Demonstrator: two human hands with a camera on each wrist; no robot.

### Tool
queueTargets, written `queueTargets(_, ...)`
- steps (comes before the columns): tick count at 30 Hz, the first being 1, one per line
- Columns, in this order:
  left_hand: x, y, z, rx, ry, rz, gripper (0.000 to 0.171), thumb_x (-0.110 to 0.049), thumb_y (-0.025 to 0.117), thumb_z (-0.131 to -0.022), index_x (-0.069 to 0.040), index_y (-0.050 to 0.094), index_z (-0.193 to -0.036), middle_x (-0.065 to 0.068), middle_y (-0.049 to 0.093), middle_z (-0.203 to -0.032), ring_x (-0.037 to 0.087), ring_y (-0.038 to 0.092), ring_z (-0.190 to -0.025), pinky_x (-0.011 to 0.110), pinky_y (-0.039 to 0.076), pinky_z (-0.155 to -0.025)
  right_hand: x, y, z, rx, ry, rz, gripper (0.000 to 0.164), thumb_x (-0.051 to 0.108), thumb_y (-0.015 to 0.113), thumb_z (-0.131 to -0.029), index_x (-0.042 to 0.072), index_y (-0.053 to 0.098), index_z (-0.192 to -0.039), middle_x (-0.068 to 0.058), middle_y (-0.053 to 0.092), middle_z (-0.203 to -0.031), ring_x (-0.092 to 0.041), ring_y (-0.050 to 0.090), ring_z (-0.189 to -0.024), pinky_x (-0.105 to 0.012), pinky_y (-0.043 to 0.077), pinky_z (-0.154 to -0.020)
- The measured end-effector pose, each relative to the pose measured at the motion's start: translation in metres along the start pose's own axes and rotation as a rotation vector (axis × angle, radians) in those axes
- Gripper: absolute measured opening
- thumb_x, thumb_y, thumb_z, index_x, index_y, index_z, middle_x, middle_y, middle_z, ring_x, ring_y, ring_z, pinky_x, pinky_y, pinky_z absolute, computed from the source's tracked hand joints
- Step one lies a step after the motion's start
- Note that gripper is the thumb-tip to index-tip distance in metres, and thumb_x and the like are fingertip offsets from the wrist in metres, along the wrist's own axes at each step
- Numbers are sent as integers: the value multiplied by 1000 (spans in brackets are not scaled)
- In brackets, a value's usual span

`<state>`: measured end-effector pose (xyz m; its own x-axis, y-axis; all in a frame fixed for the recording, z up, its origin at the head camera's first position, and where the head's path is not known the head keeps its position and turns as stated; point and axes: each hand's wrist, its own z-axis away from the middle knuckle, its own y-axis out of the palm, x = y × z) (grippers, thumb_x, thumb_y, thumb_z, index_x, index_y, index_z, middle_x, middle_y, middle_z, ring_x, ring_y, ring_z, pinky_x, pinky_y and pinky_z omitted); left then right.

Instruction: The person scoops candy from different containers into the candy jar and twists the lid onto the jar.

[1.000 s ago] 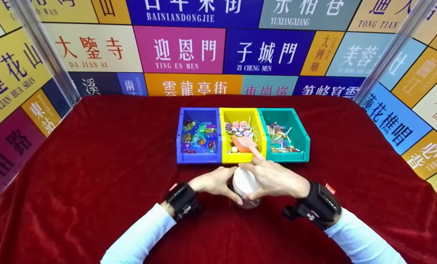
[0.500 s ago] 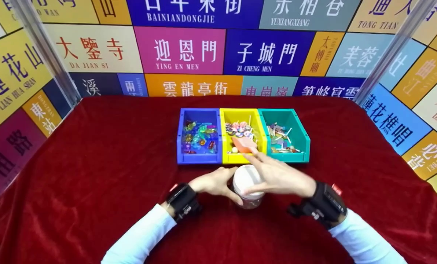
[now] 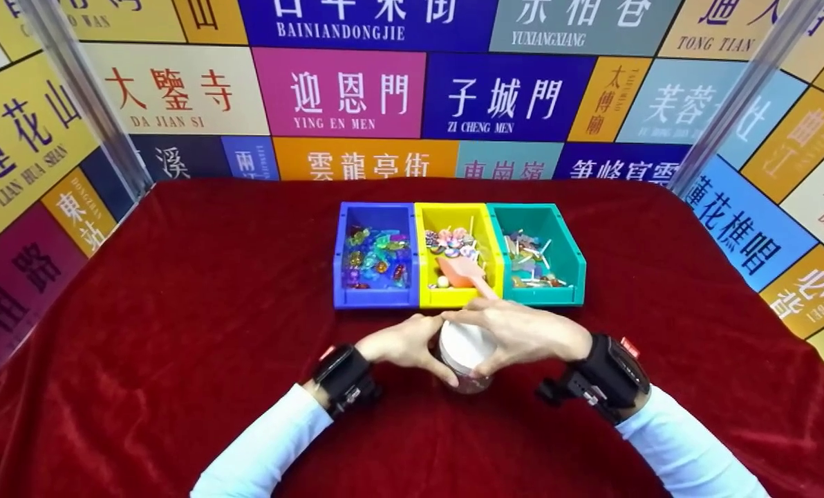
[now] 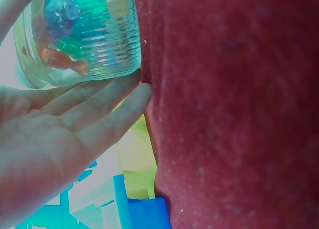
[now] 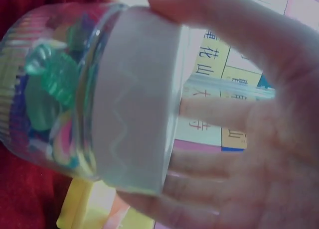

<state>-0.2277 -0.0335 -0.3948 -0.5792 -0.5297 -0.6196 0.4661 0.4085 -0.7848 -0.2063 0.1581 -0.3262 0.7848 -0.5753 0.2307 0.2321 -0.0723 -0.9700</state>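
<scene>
A clear ribbed jar (image 4: 94, 35) holding colourful candies stands upright on the red cloth, a white lid (image 3: 463, 343) on its mouth. My left hand (image 3: 404, 344) holds the jar's body from the left, thumb on the near side and fingers along the far side. From the right, my right hand (image 3: 526, 335) grips the lid's rim, its palm above the top. In the right wrist view, the lid (image 5: 137, 102) sits between thumb and fingers, with a green candy (image 5: 55, 74) visible through the jar wall.
Just beyond the hands stand three joined bins: a blue bin (image 3: 376, 299) of shiny candies, a yellow bin (image 3: 446, 298) of lollipops and a teal bin (image 3: 569, 266) of stick candies. A pink scoop (image 3: 462, 270) lies in the yellow one. Clear posts rise at the cloth's back corners.
My right hand loosened from the lid and shifted right half a second ago; now it has come back and grips the lid's rim again. My left hand and the jar stay put.
</scene>
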Motion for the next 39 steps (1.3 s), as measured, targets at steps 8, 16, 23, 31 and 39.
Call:
queueTargets(8,1,2,0,-15,43,3,80,-38,79,-61,-10,43,-127,1,57,-110,13,52,-98,21,42,-87,12,9,0,-155,149,130,67,51,70,-65,7,56,-113,-22,39,-127,-19,52,-67,-26,46,-57)
queueTargets(16,0,0,0,-12,22,11,77,-36,80,-60,-9,47,-124,2,59,-106,12,53,-93,21,43,-82,24,20,-1,-335,291,258,69,66,62,-63,4,62,-93,-16,37,-133,-25,55,-58,-32,47,-47)
queueTargets(23,2,0,0,-13,23,-4,81,-39,79,-60,-9,44,-127,2,57,-109,13,52,-96,22,42,-86,18,13,5,-242,197,191,90,67,63,-60,4,49,-122,-17,37,-133,-26,58,-74,-33,50,-59)
queueTargets(31,1,0,-1,-3,8,7,89,-41,79,-60,-12,38,-134,2,54,-119,13,50,-103,22,39,-90,6,2,5,-64,-2,35,71,36,75,-66,11,49,-127,-6,50,-109,-16,47,-97,-31,46,-81)
queueTargets(39,2,1,-1,-11,13,-13,82,-41,79,-60,-9,43,-127,2,58,-112,12,53,-99,20,42,-86,10,1,2,-66,17,97,70,36,74,-65,9,52,-126,-11,51,-105,-20,51,-87,-30,48,-75)
